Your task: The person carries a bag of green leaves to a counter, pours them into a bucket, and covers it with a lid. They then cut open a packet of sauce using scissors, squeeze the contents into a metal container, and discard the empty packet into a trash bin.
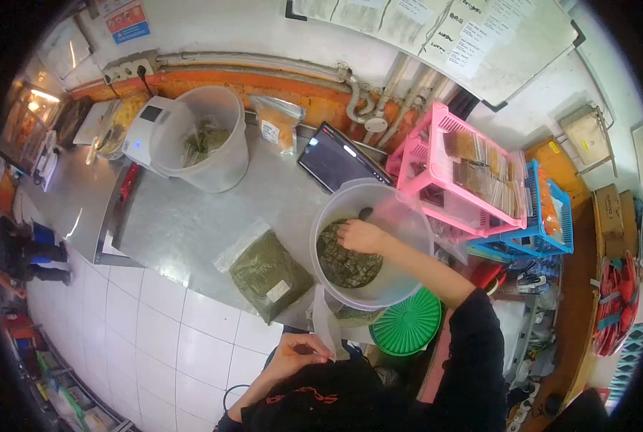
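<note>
My left hand (298, 355) pinches the edge of a small clear plastic bag (327, 327) at the table's front edge. Inside a large translucent tub (408, 216), my right hand (361, 236) rests at the dark green contents (347, 263), fingers bent down; whatever they hold is hidden. The dark end of a utensil (365, 213) shows beside that hand. Left of the tub lies a big clear bag of green powder (271, 275) with a white label. A round green lid (406, 322) sits just in front of the tub.
Behind are a second tub (224, 155) holding small bags, a white scale (149, 137), an orange-filled bag (275, 122) and a black tablet (343, 158). Pink (455, 194) and blue (559, 216) baskets stand right. A person (26, 252) is at the far left.
</note>
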`<state>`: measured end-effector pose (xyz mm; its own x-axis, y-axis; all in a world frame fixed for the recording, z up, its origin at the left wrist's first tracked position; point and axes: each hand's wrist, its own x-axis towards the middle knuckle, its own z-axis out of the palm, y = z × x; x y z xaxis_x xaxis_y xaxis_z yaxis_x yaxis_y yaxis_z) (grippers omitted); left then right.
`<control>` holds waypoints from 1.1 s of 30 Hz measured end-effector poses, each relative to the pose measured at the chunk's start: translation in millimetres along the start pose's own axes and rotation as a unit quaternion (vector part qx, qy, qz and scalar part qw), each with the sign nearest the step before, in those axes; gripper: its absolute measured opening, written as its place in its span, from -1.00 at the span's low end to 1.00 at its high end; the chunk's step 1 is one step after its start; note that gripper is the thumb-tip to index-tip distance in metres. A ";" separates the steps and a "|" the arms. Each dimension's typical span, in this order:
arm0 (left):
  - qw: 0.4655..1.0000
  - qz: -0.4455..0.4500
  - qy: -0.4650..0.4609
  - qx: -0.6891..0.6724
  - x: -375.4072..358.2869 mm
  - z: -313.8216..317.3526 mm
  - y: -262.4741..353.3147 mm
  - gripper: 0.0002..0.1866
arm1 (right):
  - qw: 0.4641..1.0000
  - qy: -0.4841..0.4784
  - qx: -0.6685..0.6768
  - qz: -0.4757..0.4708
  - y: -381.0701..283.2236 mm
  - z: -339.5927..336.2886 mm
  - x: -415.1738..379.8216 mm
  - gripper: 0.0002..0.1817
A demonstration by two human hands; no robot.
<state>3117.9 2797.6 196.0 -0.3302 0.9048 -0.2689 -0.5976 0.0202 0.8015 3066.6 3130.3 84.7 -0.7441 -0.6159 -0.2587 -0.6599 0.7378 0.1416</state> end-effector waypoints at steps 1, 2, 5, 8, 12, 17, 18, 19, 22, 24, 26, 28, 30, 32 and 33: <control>1.000 -0.001 -0.002 0.000 0.6 1.6 1.5 -0.92 | 0.999 0.030 -0.036 0.027 -0.7 -8.2 -5.1 -0.83; 1.000 0.000 0.001 0.000 1.1 3.2 2.7 -0.92 | 0.999 0.029 -0.035 0.030 -1.3 -18.1 -10.9 -0.83; 1.000 0.000 0.011 0.011 1.6 5.9 1.7 -0.92 | 0.992 0.103 0.003 0.072 -6.3 -53.8 -32.2 -0.86; 0.999 0.009 0.031 0.012 -0.2 6.4 -4.3 -0.91 | 0.935 0.228 0.175 0.209 -17.4 -89.4 -56.2 -0.88; 0.991 0.033 0.108 -0.074 -0.8 6.5 -16.8 -0.86 | 0.741 0.478 0.275 0.384 -48.5 -146.1 -102.4 -0.88; 0.929 0.033 0.129 -0.346 3.8 -15.3 -43.1 -0.63 | 0.562 0.559 0.287 0.538 -121.6 -148.8 -201.1 -0.88; 0.928 0.034 0.132 -0.345 5.8 -19.2 -46.9 -0.63 | 0.503 0.573 0.308 0.568 -137.2 -138.4 -217.6 -0.88; 0.934 0.013 0.150 -0.325 9.2 -24.9 -52.7 -0.60 | 0.503 0.574 0.311 0.567 -148.9 -124.0 -230.3 -0.88; 0.952 -0.015 0.175 -0.252 12.9 -43.9 -72.6 -0.53 | 0.437 0.516 0.370 0.637 -181.2 -56.4 -249.2 -0.90; 0.963 -0.024 0.180 -0.200 19.3 -53.7 -88.5 -0.49 | 0.485 0.394 0.386 0.678 -205.2 2.1 -249.1 -0.89; 0.955 -0.083 0.278 -0.057 28.6 -59.2 -99.9 -0.43 | 0.560 0.276 0.352 0.697 -220.3 41.6 -242.1 -0.87; 0.949 -0.070 0.304 0.033 39.2 -36.7 -85.3 -0.40 | 0.602 0.241 0.315 0.693 -222.6 63.7 -227.6 -0.87; 0.935 -0.058 0.327 0.124 42.6 -37.8 -89.9 -0.37 | 0.633 0.257 0.278 0.675 -219.4 82.1 -218.2 -0.87; 0.948 -0.079 0.235 0.199 50.9 -60.2 -107.6 -0.33 | 0.611 0.209 0.318 0.694 -212.5 79.4 -212.7 -0.77; 0.948 -0.077 0.237 0.200 52.3 -62.1 -112.2 -0.33 | 0.644 0.216 0.272 0.682 -208.3 69.2 -207.1 -0.70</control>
<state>3122.3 2816.2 58.9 -0.6092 0.5879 -0.5321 -0.3716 0.3811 0.8466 3365.3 3123.3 42.7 -0.6305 0.7740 0.0589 0.6832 0.5893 -0.4311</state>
